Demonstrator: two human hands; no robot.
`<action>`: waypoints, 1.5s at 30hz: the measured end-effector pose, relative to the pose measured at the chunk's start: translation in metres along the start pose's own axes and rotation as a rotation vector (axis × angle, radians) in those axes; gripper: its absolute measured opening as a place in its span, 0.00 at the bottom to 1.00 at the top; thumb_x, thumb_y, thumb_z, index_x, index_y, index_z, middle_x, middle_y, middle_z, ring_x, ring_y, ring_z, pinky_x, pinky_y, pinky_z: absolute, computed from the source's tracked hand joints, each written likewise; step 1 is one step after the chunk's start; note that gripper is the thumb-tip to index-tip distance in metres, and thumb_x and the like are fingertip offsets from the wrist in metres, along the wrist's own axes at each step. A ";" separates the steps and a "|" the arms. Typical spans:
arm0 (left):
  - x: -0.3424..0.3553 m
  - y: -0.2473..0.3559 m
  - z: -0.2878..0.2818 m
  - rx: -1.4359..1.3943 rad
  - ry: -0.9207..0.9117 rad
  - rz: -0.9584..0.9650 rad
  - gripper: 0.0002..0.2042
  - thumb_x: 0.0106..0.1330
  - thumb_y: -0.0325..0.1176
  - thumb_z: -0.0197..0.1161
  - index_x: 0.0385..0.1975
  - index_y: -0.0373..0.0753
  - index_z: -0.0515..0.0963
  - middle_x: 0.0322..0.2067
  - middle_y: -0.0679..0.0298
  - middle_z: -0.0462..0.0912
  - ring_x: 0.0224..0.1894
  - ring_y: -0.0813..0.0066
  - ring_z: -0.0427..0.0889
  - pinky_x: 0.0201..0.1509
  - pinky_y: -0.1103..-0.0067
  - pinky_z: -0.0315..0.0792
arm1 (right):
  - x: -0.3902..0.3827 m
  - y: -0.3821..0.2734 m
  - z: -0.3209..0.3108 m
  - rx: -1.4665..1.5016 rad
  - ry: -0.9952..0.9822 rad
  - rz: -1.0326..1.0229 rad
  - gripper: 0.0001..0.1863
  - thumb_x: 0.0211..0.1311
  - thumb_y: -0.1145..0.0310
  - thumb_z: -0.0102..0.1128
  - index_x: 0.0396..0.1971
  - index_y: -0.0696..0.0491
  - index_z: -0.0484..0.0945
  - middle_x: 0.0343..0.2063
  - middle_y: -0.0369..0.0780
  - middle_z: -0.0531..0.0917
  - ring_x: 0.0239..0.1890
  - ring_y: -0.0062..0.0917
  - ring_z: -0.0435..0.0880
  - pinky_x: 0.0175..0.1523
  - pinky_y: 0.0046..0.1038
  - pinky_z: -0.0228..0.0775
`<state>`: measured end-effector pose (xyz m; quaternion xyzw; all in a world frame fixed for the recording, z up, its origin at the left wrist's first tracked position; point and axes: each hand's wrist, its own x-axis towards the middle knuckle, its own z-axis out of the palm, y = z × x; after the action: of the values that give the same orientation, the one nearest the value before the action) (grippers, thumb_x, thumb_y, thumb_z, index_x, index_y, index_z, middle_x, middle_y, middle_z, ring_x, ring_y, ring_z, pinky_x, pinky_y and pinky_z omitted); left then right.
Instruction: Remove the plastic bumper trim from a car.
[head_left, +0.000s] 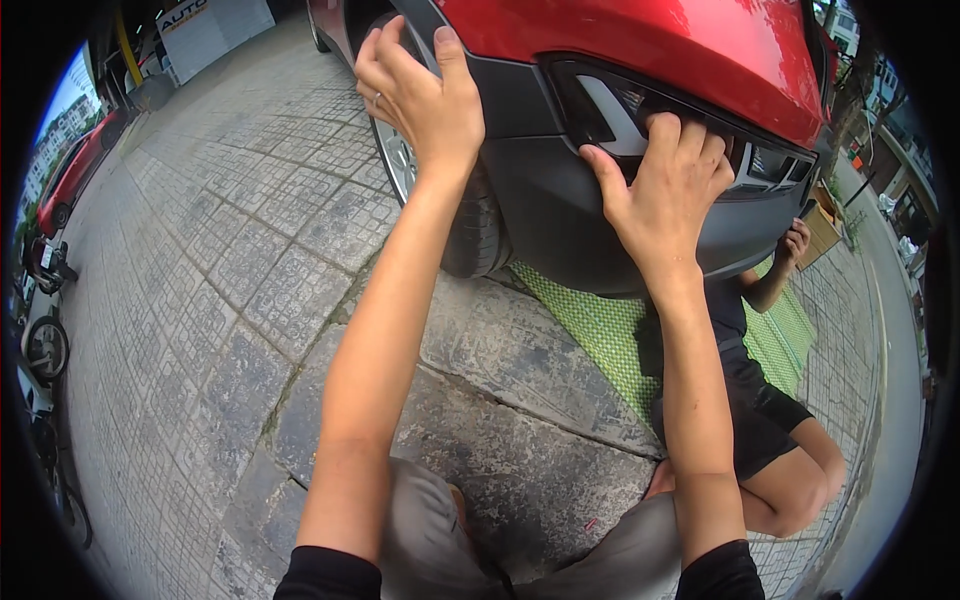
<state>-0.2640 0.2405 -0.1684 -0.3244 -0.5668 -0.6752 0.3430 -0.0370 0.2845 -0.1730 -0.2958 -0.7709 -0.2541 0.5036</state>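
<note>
My left hand [425, 100] is raised beside the dark wheel-arch trim [430, 45] of a red car [650, 35]. Its fingers are bent but spread apart, a ring shows on one, and nothing is held in it. My right hand [670, 190] is at the car's dark grey bumper [560, 205], just below the slim light unit [600, 105]. Its fingers hook into the dark recess at the bumper's upper edge, hiding the tips, while the thumb lies stretched out at the front.
Below the bumper corner stands the front tyre [470, 235]. A co-worker in dark clothes [755, 420] is low on a green woven mat [590, 325], a hand [795, 243] raised by the bumper's far end. A cardboard box [820, 230] sits behind. Motorbikes [45, 350] line the left.
</note>
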 end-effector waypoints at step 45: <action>-0.023 -0.033 -0.051 -0.102 -0.734 -0.165 0.42 0.41 0.44 0.94 0.52 0.30 0.75 0.51 0.48 0.81 0.56 0.49 0.83 0.63 0.60 0.78 | -0.015 0.015 -0.015 0.187 -0.031 -0.107 0.33 0.59 0.54 0.75 0.62 0.54 0.79 0.49 0.44 0.80 0.56 0.41 0.76 0.68 0.43 0.59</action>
<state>-0.2814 0.1965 -0.2125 -0.5147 -0.6418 -0.5667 0.0452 -0.0122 0.2812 -0.1795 -0.2097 -0.8137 -0.2029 0.5027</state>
